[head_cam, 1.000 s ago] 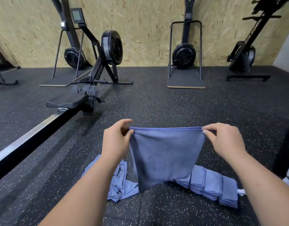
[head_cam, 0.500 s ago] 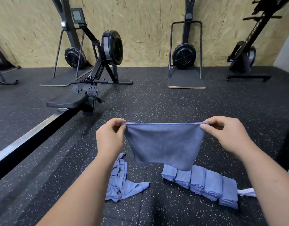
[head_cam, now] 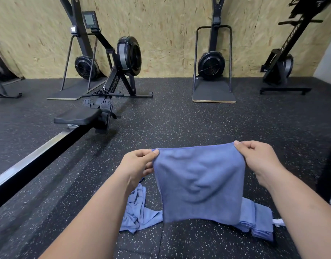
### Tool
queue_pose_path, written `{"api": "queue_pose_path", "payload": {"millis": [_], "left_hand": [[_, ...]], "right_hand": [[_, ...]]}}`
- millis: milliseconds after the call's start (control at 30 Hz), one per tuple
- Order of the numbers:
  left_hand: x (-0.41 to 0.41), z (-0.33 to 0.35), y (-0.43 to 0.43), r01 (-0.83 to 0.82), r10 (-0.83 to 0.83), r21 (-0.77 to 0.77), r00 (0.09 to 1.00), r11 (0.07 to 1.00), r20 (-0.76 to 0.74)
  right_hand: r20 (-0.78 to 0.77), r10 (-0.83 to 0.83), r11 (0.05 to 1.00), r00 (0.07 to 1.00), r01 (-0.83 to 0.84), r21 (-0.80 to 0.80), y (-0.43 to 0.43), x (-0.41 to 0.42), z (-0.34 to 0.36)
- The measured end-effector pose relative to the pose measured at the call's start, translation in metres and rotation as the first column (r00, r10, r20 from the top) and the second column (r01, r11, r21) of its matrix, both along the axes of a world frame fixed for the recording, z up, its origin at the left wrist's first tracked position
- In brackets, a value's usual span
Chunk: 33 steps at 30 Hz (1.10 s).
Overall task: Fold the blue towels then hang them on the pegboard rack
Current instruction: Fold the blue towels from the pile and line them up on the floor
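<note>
The towel (head_cam: 198,184) is plain mid-blue (the crumpled towel (head_cam: 138,212) looks paler). The floor (head_cam: 179,124) is black, flecked white; the wall (head_cam: 161,34) is tan and chip-grained; the rowing machine (head_cam: 112,86) is black.

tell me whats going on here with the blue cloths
A person holds one blue towel up over the gym floor, left hand and right hand each pinching a top corner. A crumpled towel lies on the floor under the left hand, and a row of folded towels lies to the right, partly behind the held one.
</note>
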<state>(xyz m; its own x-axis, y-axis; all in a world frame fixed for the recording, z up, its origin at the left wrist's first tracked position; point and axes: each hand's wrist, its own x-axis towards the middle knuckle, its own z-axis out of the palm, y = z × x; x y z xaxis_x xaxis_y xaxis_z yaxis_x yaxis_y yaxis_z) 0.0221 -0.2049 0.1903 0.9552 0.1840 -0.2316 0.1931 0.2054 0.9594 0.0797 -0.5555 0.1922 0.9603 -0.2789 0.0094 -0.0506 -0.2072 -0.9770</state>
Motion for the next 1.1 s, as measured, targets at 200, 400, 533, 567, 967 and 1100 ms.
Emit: {"api": "queue_pose_path", "payload": {"millis": [200,400,533,567,967,1100], "left_hand": [[-0.01,0.005,-0.039,0.009,-0.01,0.061,1.0,0.998,0.019],[-0.012,-0.001,-0.076,0.002,-0.01,0.099,0.997,0.995,0.074],[-0.014,-0.004,-0.089,-0.026,0.015,0.095,0.993,0.995,0.115],[-0.015,-0.004,-0.091,-0.042,0.03,0.096,0.991,0.994,0.128],[-0.022,0.003,-0.094,-0.034,0.018,0.079,0.981,0.996,0.196],[-0.026,0.012,-0.095,0.05,-0.072,0.105,0.974,0.993,0.216]], "right_hand": [[-0.006,0.07,0.992,0.998,-0.07,-0.105,0.04,-0.015,0.001],[0.083,0.22,0.958,0.972,-0.199,-0.204,0.086,-0.036,0.003],[0.122,0.272,0.926,0.955,-0.225,-0.302,0.103,-0.046,0.004],[0.125,0.271,0.92,0.954,-0.219,-0.326,0.106,-0.048,0.004],[0.255,0.347,0.834,0.902,-0.173,-0.523,0.117,-0.063,0.002],[0.274,0.295,0.857,0.915,-0.127,-0.499,0.116,-0.065,0.001]]}}
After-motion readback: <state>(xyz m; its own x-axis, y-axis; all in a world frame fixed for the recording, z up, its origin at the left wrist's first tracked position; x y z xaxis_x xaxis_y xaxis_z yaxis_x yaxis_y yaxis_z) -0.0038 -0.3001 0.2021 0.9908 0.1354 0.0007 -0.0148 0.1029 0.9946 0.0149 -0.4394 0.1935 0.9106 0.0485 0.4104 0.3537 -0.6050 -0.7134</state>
